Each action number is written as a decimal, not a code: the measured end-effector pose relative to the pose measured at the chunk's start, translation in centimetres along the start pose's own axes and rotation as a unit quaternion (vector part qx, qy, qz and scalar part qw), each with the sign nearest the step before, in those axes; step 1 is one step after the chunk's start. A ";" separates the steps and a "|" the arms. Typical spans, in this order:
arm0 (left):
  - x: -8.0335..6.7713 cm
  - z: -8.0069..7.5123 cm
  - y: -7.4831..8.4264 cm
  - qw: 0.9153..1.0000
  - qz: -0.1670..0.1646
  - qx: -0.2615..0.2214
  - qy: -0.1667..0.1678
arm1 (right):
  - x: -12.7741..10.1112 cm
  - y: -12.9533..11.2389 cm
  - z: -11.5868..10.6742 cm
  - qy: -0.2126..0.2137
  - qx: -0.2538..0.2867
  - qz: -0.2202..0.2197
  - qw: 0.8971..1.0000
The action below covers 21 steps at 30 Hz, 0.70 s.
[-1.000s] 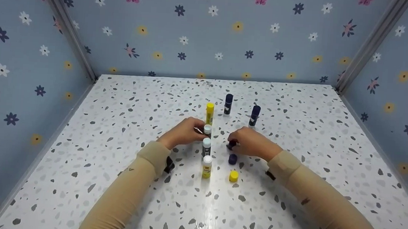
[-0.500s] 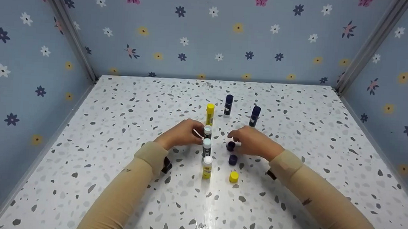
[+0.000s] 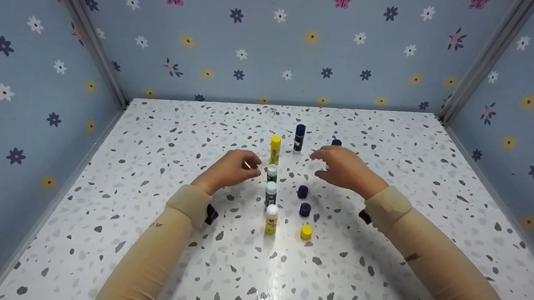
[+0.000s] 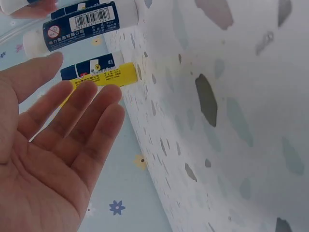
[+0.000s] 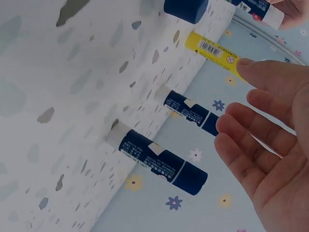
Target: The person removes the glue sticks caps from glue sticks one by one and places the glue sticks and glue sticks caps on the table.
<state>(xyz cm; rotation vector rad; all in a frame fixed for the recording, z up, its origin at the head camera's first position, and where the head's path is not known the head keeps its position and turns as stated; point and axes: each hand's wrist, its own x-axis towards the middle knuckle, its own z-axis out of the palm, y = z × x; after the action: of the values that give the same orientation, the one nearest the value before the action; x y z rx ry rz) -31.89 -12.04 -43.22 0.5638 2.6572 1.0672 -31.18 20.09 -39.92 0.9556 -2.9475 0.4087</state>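
Three uncapped glue sticks stand in a column: a white-topped one (image 3: pixel 271 173), a dark one (image 3: pixel 271 193) and a yellow one (image 3: pixel 270 219). Beside them on the table lie two dark blue caps (image 3: pixel 302 191) (image 3: pixel 305 209) and a yellow cap (image 3: pixel 306 231). My left hand (image 3: pixel 250 165) hovers just left of the farthest uncapped stick, fingers relaxed, holding nothing. In the left wrist view its palm (image 4: pixel 48 150) is spread. My right hand (image 3: pixel 319 165) hangs above the caps, empty, fingers (image 5: pixel 256 130) loosely spread.
Behind stand a capped yellow stick (image 3: pixel 274 149), a capped dark blue stick (image 3: pixel 299 137) and another dark blue one (image 3: pixel 336 142) mostly hidden by my right hand. Floral walls (image 3: pixel 273 53) enclose the speckled table (image 3: pixel 157 129) on three sides.
My right hand let go of the dark blue cap on the table and rose toward the back. My left hand released the farthest uncapped stick and drew slightly away.
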 end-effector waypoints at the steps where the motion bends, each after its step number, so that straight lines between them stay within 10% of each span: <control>1: -0.1 -0.1 0.0 1.000 0.002 0.006 0.006 | 0.0 0.1 -0.2 0.011 -0.002 0.004 1.000; 12: -1.0 -0.1 0.4 0.995 0.010 0.070 0.063 | 0.4 1.7 -1.9 0.076 -0.016 0.045 0.996; 21: -1.4 -0.1 0.3 0.990 0.008 0.121 0.070 | 1.4 3.5 -2.1 0.046 -0.016 0.112 0.992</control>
<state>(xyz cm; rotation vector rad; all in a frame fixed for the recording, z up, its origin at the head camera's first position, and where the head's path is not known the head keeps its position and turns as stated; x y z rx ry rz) -30.62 -12.54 -42.83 0.5755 2.9344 0.8208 -34.45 22.53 -38.63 0.5859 -2.9746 0.3980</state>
